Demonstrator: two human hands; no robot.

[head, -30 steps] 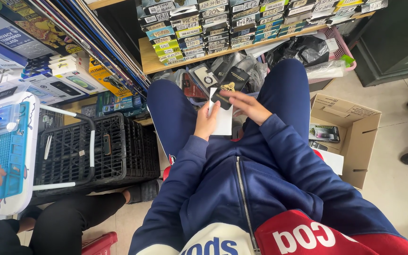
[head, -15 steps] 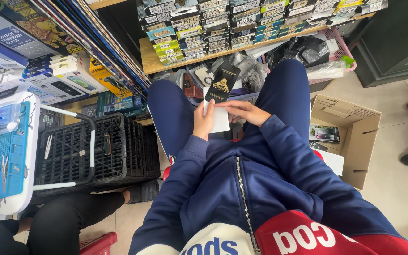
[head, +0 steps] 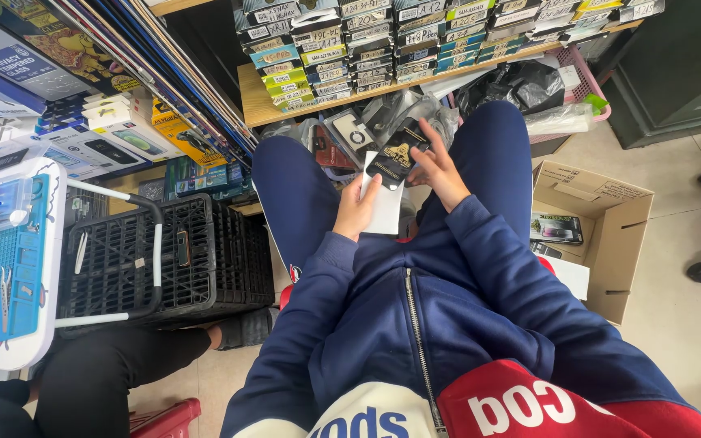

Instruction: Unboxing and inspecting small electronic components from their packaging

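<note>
Seated person sorting small packaged goods, seen from above. The left hand (head: 356, 212) is closed around a flat white sleeve (head: 386, 209), thumb on its face, holding it upright above the lap between the knees. The right hand (head: 436, 166) pinches a small black packet (head: 397, 156) with a gold emblem, fingers curled at its right edge; the packet overlaps the sleeve's top, and whether it sits partly inside cannot be told. Judged from this, the packet and sleeve are in hand and being brought together, with seating or parting them yet to finish. The packet looks glossy, thin and rectangular. A black crate (head: 164, 259) stands left; a cardboard box (head: 602, 235) right; a shelf of labelled boxes (head: 415, 40) far.
</note>
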